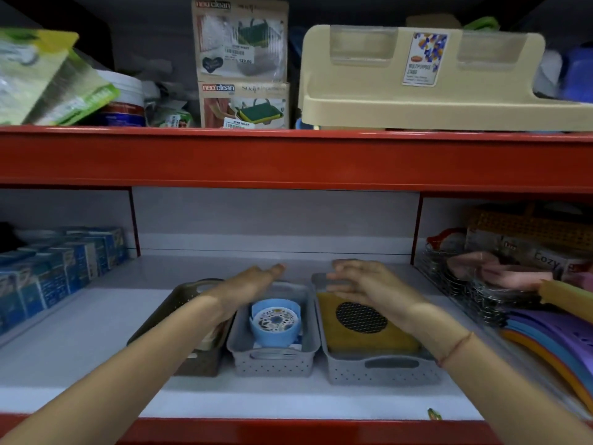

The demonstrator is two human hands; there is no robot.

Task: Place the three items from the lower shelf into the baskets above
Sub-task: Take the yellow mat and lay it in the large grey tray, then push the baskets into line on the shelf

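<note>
Three baskets stand side by side on the white shelf point(96, 316). A brown basket point(179, 297) is on the left, its contents mostly hidden by my left arm. The middle grey basket point(272, 364) holds a blue round item with a patterned lid point(275, 322). The right grey basket point(378, 370) holds a yellow flat item with a dark mesh circle point(362, 319). My left hand point(247, 284) hovers open over the brown and middle baskets. My right hand point(369, 287) hovers open above the right basket, holding nothing.
Blue boxes point(57, 271) line the left. Wire racks point(475, 290) and coloured plastic pieces point(552, 338) crowd the right, where another person's hand point(500, 271) reaches in. Above the red shelf beam point(288, 159) sit a cream stand point(433, 78) and packaged goods point(240, 62).
</note>
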